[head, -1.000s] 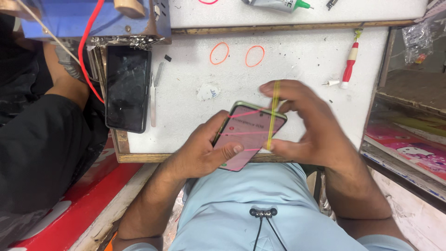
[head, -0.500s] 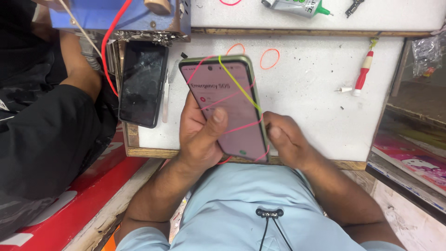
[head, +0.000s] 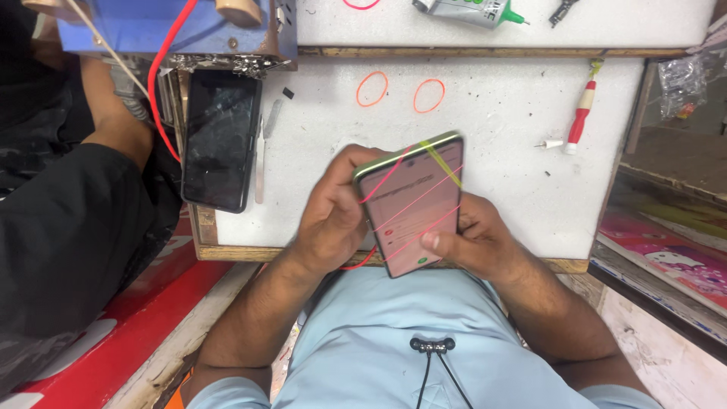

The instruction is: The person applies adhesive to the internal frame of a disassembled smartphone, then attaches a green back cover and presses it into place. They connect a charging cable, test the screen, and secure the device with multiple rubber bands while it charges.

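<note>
**Banded phone tilts and drops nearer the worktop's front edge**

The left hand (head: 333, 216) wraps the green-edged phone (head: 413, 204) from its left side, fingers closed around the frame. The right hand (head: 473, 242) cups it from the lower right, thumb pressed on the lit screen. Half a second ago the phone was held higher and straighter; now it leans right, just above the front edge of the white worktop (head: 515, 136). Pink and yellow rubber bands (head: 413, 212) cross the screen. Left of the phone lies a dark cracked handset (head: 221, 140); beyond it, two orange loops (head: 400, 91); to its right, a red screwdriver (head: 579, 121).
</note>
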